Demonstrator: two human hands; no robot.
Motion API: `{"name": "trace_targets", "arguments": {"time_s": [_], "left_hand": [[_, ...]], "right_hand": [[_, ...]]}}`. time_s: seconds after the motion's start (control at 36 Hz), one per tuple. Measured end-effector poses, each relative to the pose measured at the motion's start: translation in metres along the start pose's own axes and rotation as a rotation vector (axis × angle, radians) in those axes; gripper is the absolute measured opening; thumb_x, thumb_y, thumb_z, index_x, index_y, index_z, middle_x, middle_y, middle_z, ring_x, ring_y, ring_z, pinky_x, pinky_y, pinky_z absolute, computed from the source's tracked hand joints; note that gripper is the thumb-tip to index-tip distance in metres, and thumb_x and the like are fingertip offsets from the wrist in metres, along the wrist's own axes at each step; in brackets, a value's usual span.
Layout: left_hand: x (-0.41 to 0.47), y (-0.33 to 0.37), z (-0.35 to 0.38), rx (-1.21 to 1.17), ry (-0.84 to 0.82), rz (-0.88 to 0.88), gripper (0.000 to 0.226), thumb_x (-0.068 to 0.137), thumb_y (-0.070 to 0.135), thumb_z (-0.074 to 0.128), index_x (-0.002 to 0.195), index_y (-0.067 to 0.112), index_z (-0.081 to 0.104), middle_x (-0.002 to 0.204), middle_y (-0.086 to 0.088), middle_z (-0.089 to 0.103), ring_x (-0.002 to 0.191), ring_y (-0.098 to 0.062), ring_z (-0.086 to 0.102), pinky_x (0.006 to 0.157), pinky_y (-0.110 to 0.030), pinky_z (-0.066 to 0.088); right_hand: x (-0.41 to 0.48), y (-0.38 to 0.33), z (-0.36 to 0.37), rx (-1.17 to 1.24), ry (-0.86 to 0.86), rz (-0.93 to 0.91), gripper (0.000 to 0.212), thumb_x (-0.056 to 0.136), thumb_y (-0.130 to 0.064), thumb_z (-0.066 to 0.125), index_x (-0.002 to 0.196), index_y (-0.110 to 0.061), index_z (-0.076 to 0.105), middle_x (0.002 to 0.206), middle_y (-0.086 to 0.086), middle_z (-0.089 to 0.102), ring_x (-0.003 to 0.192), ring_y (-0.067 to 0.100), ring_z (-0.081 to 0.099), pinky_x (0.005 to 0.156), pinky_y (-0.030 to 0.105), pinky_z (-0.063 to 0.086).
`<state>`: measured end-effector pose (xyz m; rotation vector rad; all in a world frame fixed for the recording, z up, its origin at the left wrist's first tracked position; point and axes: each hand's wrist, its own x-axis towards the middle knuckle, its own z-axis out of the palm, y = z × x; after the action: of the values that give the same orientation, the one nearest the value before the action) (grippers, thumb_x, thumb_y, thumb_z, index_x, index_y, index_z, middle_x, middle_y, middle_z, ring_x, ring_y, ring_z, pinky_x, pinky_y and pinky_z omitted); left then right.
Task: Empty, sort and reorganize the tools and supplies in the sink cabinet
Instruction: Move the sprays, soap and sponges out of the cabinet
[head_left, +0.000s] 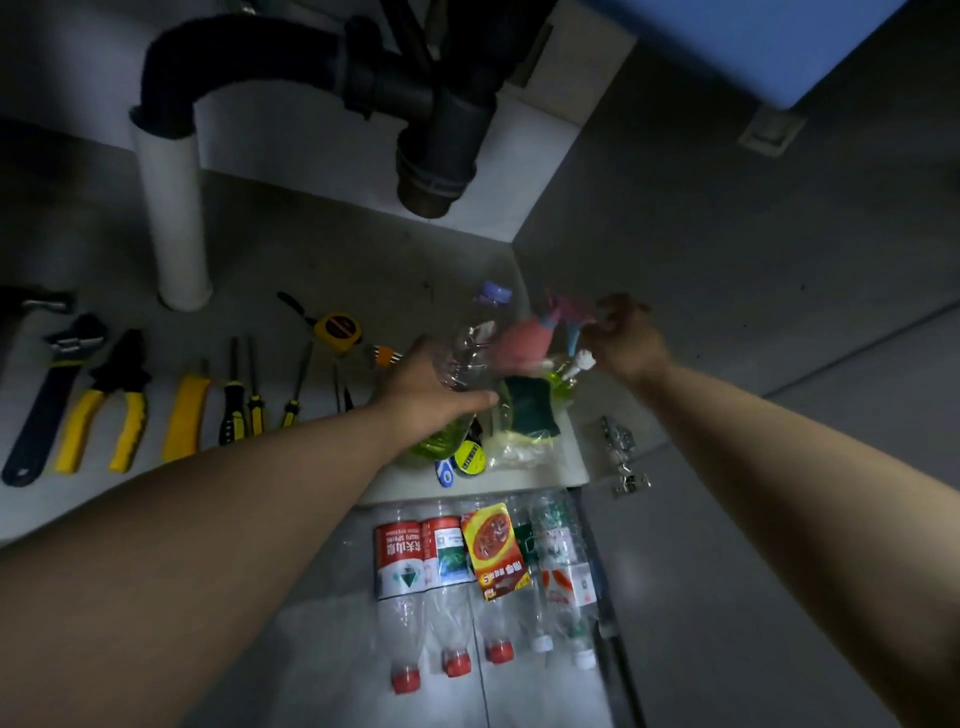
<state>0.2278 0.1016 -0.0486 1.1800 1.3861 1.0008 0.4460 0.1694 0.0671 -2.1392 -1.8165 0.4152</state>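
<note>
My left hand (423, 392) grips a clear plastic bottle (470, 345) with a purple cap and green liquid at its bottom, tilted over the cabinet floor near the right wall. My right hand (626, 338) is curled around a blurred pink and blue item (563, 312) at the cabinet's right corner; what it is I cannot tell. Below it lie a green scouring sponge (530, 402), a spray bottle with green liquid (566, 371) and a roll of tape (470, 457). Tools lie in a row on the left: a wrench (49, 395), yellow pliers (111, 402), screwdrivers (234, 400) and a tape measure (337, 330).
Black drain pipes (415, 98) and a white pipe (174, 208) hang over the cabinet floor. Several empty plastic bottles (447, 582) and a yellow packet (493, 548) lie on the floor in front. The open door's hinge (621, 454) is at the right.
</note>
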Motion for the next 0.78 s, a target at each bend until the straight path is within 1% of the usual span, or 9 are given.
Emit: {"name": "trace_targets", "arguments": {"time_s": [0.08,0.17,0.22,0.31,0.39,0.53,0.61,0.69,0.78], "left_hand": [[0.006,0.003,-0.009,0.011,0.106,-0.012,0.066,0.062,0.039,0.096,0.112,0.027,0.054,0.097,0.014,0.066,0.080,0.010,0.061,0.057,-0.003,0.042],[0.005,0.002,-0.013,0.014,0.176,0.001,0.065,0.066,0.042,0.093,0.112,0.028,0.049,0.087,0.021,0.055,0.065,0.026,0.052,0.053,0.007,0.033],[0.004,-0.003,-0.014,-0.001,0.184,0.018,0.066,0.069,0.043,0.091,0.115,0.029,0.046,0.089,0.022,0.052,0.069,0.017,0.053,0.053,0.007,0.033],[0.001,-0.010,-0.012,-0.041,0.172,0.031,0.067,0.071,0.045,0.090,0.120,0.028,0.047,0.095,0.022,0.054,0.077,0.014,0.056,0.055,0.005,0.037],[-0.002,-0.012,-0.009,-0.057,0.163,0.042,0.063,0.074,0.046,0.088,0.120,0.030,0.047,0.098,0.028,0.050,0.078,0.035,0.046,0.059,0.008,0.035],[-0.009,0.008,-0.003,-0.012,0.159,0.069,0.057,0.077,0.046,0.085,0.118,0.029,0.048,0.094,0.028,0.048,0.075,0.044,0.035,0.061,0.010,0.030],[-0.021,0.028,0.001,0.022,0.090,0.073,0.054,0.079,0.037,0.086,0.117,0.023,0.051,0.094,0.026,0.053,0.073,0.040,0.042,0.059,0.008,0.032],[-0.042,0.049,0.005,0.037,-0.004,0.075,0.055,0.079,0.025,0.087,0.122,0.018,0.053,0.098,0.020,0.059,0.080,0.015,0.058,0.060,0.006,0.036],[-0.071,0.068,0.013,0.071,-0.057,0.084,0.053,0.078,0.023,0.088,0.117,0.021,0.053,0.098,0.018,0.059,0.082,0.010,0.054,0.062,0.005,0.038]], "right_hand": [[0.028,0.001,0.012,-0.056,-0.011,0.062,0.059,0.093,-0.020,0.061,0.145,-0.005,0.040,0.132,0.027,0.057,0.117,0.042,0.061,0.100,0.049,0.050],[0.049,0.002,0.032,0.037,-0.097,0.162,0.056,0.094,-0.030,0.059,0.142,-0.006,0.042,0.134,0.024,0.058,0.119,0.041,0.061,0.100,0.051,0.051],[0.059,0.004,0.045,0.097,-0.121,0.189,0.049,0.095,-0.035,0.059,0.135,-0.007,0.055,0.131,0.021,0.061,0.119,0.039,0.061,0.100,0.050,0.052],[0.065,0.004,0.052,0.049,0.037,0.165,0.036,0.089,-0.037,0.068,0.114,-0.013,0.073,0.114,0.018,0.072,0.110,0.034,0.068,0.096,0.045,0.056],[0.062,0.005,0.051,-0.018,0.176,0.110,0.025,0.085,-0.027,0.073,0.108,-0.016,0.075,0.109,0.014,0.075,0.106,0.030,0.070,0.088,0.035,0.056],[0.042,0.004,0.016,-0.033,0.303,-0.028,0.022,0.089,-0.027,0.066,0.106,-0.015,0.073,0.101,0.015,0.075,0.097,0.031,0.071,0.076,0.029,0.050],[0.014,0.009,-0.019,0.061,0.363,-0.085,0.023,0.089,-0.019,0.057,0.105,-0.014,0.073,0.096,0.016,0.075,0.095,0.034,0.071,0.083,0.037,0.057],[-0.024,0.017,-0.057,0.175,0.359,-0.082,0.023,0.088,-0.018,0.052,0.098,-0.011,0.072,0.088,0.019,0.074,0.087,0.039,0.072,0.080,0.050,0.058],[-0.069,0.032,-0.090,0.184,0.365,-0.041,0.017,0.086,-0.018,0.055,0.086,-0.009,0.070,0.075,0.017,0.071,0.075,0.037,0.071,0.069,0.046,0.058]]}}
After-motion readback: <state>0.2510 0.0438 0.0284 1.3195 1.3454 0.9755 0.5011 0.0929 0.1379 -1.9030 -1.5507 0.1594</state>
